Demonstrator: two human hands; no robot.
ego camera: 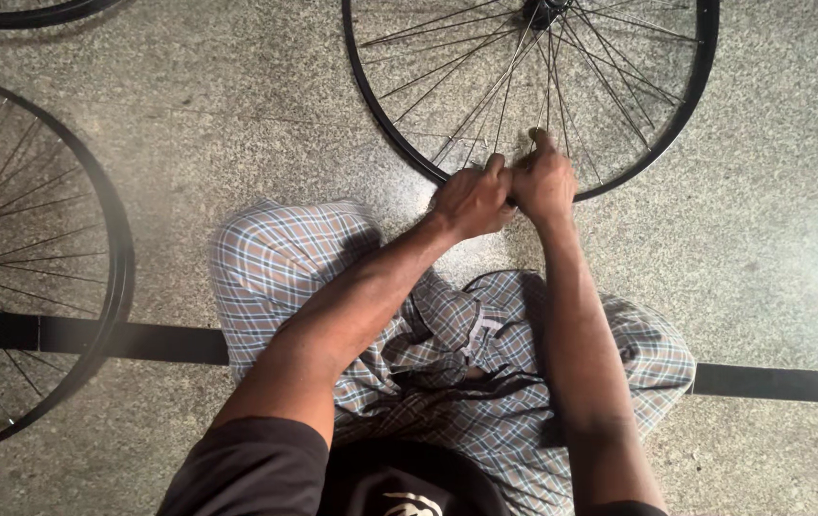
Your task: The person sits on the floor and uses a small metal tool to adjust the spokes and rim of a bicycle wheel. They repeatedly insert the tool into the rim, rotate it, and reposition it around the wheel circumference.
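Note:
A black bicycle wheel rim (385,105) with thin metal spokes lies flat on the speckled stone floor ahead of me. My left hand (471,199) and my right hand (544,180) are pressed together at the near edge of that rim, both fists closed around the rim and spoke ends there. The right thumb points up along a spoke. What sits between the fingers is hidden. My knees in checked cloth (275,253) are folded under my arms.
A second spoked wheel (120,277) lies at the left, partly out of view. The arc of a third rim (36,14) shows at the top left corner. A dark stripe (781,382) crosses the floor under my legs.

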